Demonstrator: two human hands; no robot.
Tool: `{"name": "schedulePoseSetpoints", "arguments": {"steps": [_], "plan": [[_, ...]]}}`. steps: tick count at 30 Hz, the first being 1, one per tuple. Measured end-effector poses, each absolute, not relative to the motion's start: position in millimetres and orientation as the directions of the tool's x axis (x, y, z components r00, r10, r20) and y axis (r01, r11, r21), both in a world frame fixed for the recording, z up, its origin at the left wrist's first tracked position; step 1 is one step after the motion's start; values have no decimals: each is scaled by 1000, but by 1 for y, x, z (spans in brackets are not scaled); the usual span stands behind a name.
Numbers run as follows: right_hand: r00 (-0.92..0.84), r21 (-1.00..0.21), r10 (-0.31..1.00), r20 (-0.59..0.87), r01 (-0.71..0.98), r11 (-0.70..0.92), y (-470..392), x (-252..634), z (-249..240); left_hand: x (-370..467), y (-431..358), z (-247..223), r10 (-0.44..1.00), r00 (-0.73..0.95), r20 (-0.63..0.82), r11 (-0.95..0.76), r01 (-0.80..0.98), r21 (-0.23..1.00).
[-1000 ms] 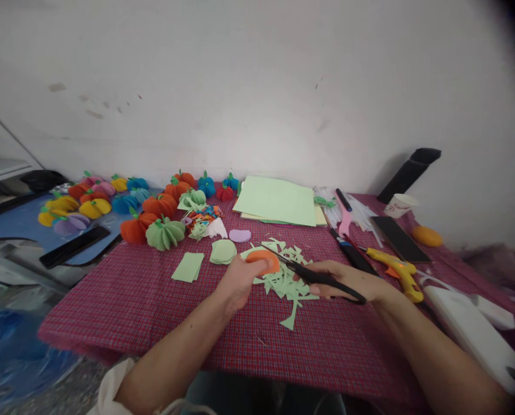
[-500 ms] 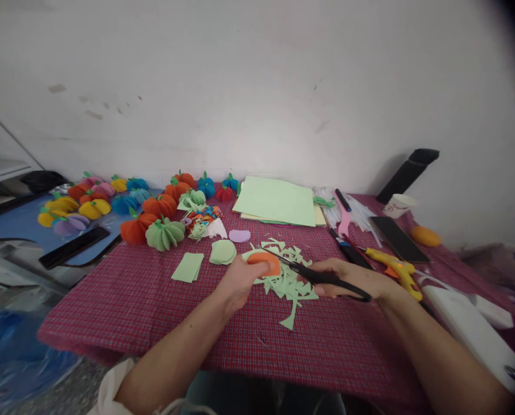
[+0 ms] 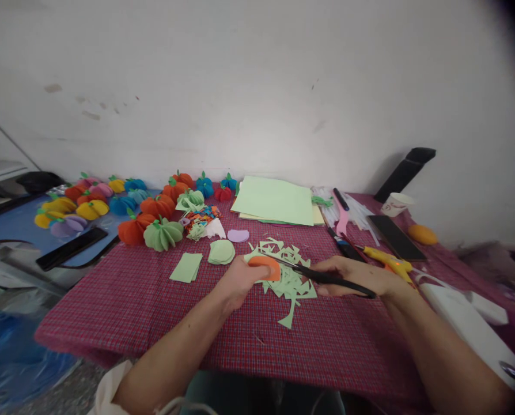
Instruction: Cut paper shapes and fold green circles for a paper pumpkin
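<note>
My left hand (image 3: 240,281) pinches an orange paper piece (image 3: 267,268) with a curved edge, thumb on top. Pale green paper shows along its upper left side. My right hand (image 3: 348,275) is closed around the black handles of a pair of scissors (image 3: 333,279). The blades point left and lie along the upper edge of the orange piece. Beneath both hands spreads a pile of pale green paper scraps (image 3: 290,282). Left of my left hand are a stack of rounded green paper pieces (image 3: 221,252) and some green paper rectangles (image 3: 186,267).
Several folded-paper pumpkins (image 3: 163,234) stand at the left. Behind the scraps lie green sheets (image 3: 275,200) and a lilac paper piece (image 3: 238,235). At the right are a yellow glue gun (image 3: 387,260), a dark phone (image 3: 396,237), a paper cup (image 3: 396,204) and a white device (image 3: 469,328).
The scissors have shifted slightly and their blades look closer together along the orange piece's edge. Both hands stay almost in place. The whole view has moved a little.
</note>
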State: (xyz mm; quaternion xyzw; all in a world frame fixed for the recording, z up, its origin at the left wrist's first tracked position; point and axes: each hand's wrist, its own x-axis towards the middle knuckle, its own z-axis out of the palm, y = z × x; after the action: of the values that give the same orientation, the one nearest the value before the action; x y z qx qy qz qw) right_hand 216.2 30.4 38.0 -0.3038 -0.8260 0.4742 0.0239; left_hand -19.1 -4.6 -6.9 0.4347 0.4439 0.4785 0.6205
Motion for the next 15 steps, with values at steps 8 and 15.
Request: {"name": "schedulePoseSetpoints", "arguments": {"steps": [8,15], "plan": [[-810,-786,492,-317,515,342,33,222,39,-23,-4,-13,973,215,-84,109,-110,988],[-826,-781,462,-324,509,362,34,221,40,-24,-2,-17,969,227,-94,112,-65,992]]}}
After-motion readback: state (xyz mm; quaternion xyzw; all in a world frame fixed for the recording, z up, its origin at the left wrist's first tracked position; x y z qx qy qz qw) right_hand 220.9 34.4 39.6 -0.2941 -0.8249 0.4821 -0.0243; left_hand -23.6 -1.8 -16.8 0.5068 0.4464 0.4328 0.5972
